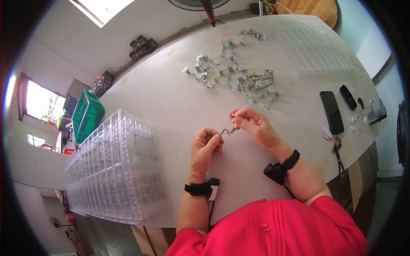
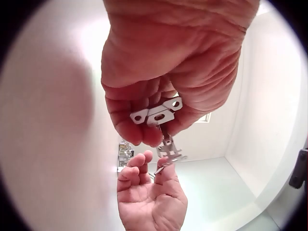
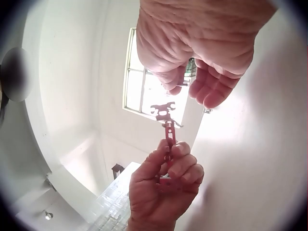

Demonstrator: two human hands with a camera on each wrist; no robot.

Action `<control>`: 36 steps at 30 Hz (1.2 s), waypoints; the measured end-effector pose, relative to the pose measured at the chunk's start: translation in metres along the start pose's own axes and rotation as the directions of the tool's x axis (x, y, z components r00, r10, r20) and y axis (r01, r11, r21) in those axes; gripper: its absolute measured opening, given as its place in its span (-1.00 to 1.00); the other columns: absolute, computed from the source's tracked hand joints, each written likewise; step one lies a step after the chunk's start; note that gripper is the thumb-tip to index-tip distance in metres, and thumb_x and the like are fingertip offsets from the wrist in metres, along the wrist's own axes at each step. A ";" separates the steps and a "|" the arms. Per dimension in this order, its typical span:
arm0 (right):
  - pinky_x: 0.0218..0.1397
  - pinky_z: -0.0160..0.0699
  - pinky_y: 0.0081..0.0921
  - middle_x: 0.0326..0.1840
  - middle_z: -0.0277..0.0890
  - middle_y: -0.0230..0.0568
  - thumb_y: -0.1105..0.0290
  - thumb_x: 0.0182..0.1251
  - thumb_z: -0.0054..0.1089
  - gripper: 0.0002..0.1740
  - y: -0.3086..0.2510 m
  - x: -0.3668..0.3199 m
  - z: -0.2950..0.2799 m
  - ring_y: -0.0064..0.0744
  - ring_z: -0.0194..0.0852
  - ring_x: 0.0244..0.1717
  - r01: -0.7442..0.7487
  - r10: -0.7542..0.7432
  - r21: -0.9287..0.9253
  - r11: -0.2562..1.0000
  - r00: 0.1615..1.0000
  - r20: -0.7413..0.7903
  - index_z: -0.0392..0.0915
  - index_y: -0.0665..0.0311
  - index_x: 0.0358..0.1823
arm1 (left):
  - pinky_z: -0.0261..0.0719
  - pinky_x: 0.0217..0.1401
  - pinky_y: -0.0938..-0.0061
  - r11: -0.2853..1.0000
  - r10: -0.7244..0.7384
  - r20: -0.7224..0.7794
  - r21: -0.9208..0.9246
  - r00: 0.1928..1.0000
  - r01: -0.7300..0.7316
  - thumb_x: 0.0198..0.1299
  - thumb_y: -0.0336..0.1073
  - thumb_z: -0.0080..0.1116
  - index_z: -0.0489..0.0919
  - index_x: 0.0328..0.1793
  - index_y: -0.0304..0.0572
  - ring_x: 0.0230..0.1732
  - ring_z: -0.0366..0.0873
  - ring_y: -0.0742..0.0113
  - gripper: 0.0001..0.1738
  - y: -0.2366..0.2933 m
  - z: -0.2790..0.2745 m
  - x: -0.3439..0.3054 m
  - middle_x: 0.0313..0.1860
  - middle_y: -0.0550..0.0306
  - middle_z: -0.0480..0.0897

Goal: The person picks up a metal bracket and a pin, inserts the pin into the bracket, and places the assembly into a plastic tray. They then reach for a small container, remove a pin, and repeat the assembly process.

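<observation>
My left hand (image 1: 206, 149) grips a small metal hinge (image 1: 227, 132) between thumb and fingers. In the left wrist view the hinge's plate (image 2: 159, 114) with screw holes shows under the curled fingers, and its narrow arm points toward the other hand. The right wrist view shows the far end of the hinge (image 3: 163, 112) as a forked clip standing out of the left fist. Just beside that end, my right hand (image 1: 256, 126) pinches a small thin metal pin (image 3: 183, 85) between thumb and forefinger. The right hand's other fingers are loosely bent.
Several loose metal hinges (image 1: 256, 81) lie scattered at the table's far side. Stacked clear plastic trays (image 1: 115, 170) stand on the left, and another clear tray (image 1: 316, 49) lies at the far right. A phone (image 1: 332, 112), keys and a bottle (image 1: 367, 116) are by the right edge.
</observation>
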State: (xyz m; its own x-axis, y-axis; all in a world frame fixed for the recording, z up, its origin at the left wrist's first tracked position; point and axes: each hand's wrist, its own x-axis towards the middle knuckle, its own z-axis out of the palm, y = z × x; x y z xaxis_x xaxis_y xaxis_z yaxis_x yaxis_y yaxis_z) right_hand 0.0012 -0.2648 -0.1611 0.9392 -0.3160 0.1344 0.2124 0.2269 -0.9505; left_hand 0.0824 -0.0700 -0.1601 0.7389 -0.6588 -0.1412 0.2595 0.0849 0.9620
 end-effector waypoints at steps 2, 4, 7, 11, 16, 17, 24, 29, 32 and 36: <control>0.03 0.57 -0.58 -0.14 0.59 -0.43 0.38 0.49 0.25 -0.90 -0.001 -0.003 0.005 -0.65 0.50 -0.07 0.044 -0.049 0.068 0.997 0.995 0.084 0.62 0.23 -0.11 | 0.32 -0.44 0.72 1.000 -0.004 -0.006 0.012 1.000 0.004 0.39 -0.29 0.19 0.53 -0.12 -0.16 -0.50 0.53 0.55 -0.88 -0.001 0.001 0.000 -0.35 0.23 0.66; 0.04 0.57 -0.58 -0.14 0.59 -0.43 0.41 0.48 0.24 -0.91 -0.001 -0.005 0.005 -0.65 0.51 -0.07 0.037 -0.043 0.056 0.998 0.992 0.120 0.62 0.25 -0.11 | 0.35 -0.43 0.72 1.000 -0.018 -0.007 0.014 1.000 0.018 0.39 -0.29 0.19 0.53 -0.12 -0.16 -0.50 0.53 0.54 -0.87 0.001 0.002 0.000 -0.34 0.22 0.66; 0.03 0.59 -0.58 -0.16 0.60 -0.43 0.44 0.49 0.22 -0.92 0.004 -0.005 0.003 -0.65 0.52 -0.09 0.027 -0.023 -0.018 0.999 0.987 0.160 0.61 0.27 -0.10 | 0.42 -0.40 0.69 0.999 -0.031 0.003 -0.023 1.000 0.031 0.40 -0.29 0.18 0.54 -0.11 -0.17 -0.50 0.55 0.50 -0.88 -0.005 -0.004 0.003 -0.33 0.18 0.67; -0.13 0.63 -0.60 -0.23 0.59 -0.42 0.43 0.50 0.20 -0.91 0.004 -0.006 0.006 -0.64 0.54 -0.24 0.009 0.008 -0.158 0.987 0.994 0.104 0.60 0.30 -0.12 | 0.59 -0.32 0.54 0.983 0.015 0.063 -0.182 0.998 -0.003 0.46 -0.24 0.06 0.55 0.03 -0.27 -0.44 0.62 0.32 -0.77 -0.010 -0.009 0.005 -0.25 0.04 0.68; -0.25 0.63 -0.61 -0.28 0.57 -0.38 0.40 0.53 0.16 -0.88 0.005 -0.005 0.006 -0.62 0.53 -0.33 -0.045 0.048 -0.139 0.989 0.999 0.023 0.59 0.31 -0.11 | 0.64 -0.14 0.43 0.907 0.053 0.131 -0.422 0.990 0.008 0.52 -0.18 -0.13 0.45 0.30 -0.39 -0.26 0.66 0.16 -0.56 -0.002 -0.002 0.004 -0.14 -0.08 0.67; -0.27 0.64 -0.61 -0.29 0.56 -0.37 0.39 0.54 0.15 -0.87 0.006 -0.004 0.006 -0.61 0.53 -0.34 -0.070 0.070 -0.087 0.994 0.998 0.002 0.58 0.31 -0.10 | 0.64 -0.09 0.41 0.864 0.074 0.154 -0.504 0.985 0.014 0.53 -0.17 -0.18 0.40 0.37 -0.42 -0.21 0.66 0.13 -0.51 0.001 0.001 0.003 -0.11 -0.11 0.67; -0.23 0.73 -0.58 -0.30 0.56 -0.35 0.35 0.57 0.12 -0.83 0.007 -0.004 0.011 -0.60 0.56 -0.31 -0.149 0.148 0.024 0.989 0.988 0.035 0.54 0.31 -0.09 | 0.60 -0.09 0.49 0.954 0.185 0.092 -0.255 0.978 -0.156 0.46 -0.37 0.01 0.40 0.41 -0.41 -0.21 0.65 0.26 -0.55 -0.004 0.000 0.002 -0.11 0.00 0.67; -0.25 0.72 -0.58 -0.30 0.56 -0.38 0.32 0.57 0.12 -0.82 0.013 -0.006 0.015 -0.61 0.57 -0.27 -0.188 0.184 0.050 0.981 0.979 0.083 0.56 0.29 -0.07 | 0.53 -0.24 0.57 0.984 0.158 -0.009 -0.079 0.987 -0.158 0.52 -0.23 0.08 0.59 0.23 -0.32 -0.30 0.59 0.44 -0.67 -0.018 -0.012 0.007 -0.15 0.16 0.67; -0.31 0.65 -0.63 -0.33 0.57 -0.43 0.31 0.56 0.15 -0.84 0.018 -0.007 0.018 -0.65 0.55 -0.33 -0.114 0.116 -0.045 0.992 0.993 0.033 0.58 0.25 -0.08 | 0.55 -0.15 0.54 0.973 0.226 -0.026 -0.037 0.974 -0.227 0.53 -0.26 0.06 0.63 0.18 -0.30 -0.19 0.62 0.42 -0.71 -0.025 -0.015 0.009 -0.08 0.17 0.66; -0.34 0.58 -0.67 -0.39 0.56 -0.50 0.29 0.54 0.18 -0.85 -0.002 -0.010 0.017 -0.69 0.52 -0.39 -0.203 0.195 -0.199 0.959 0.979 -0.062 0.61 0.20 -0.07 | 0.58 -0.01 0.51 0.952 0.294 0.035 -0.100 0.955 -0.289 0.53 -0.29 0.04 0.64 0.16 -0.28 -0.04 0.63 0.38 -0.73 -0.023 -0.010 0.009 0.06 0.15 0.65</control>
State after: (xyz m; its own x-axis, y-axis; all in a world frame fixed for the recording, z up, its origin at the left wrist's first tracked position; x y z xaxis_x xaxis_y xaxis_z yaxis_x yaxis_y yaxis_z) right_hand -0.0046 -0.2467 -0.1556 0.9439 -0.3226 -0.0711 -0.0412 0.0986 -0.9943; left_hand 0.0894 -0.0699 -0.1858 0.7605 -0.6303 0.1561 0.0952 0.3461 0.9334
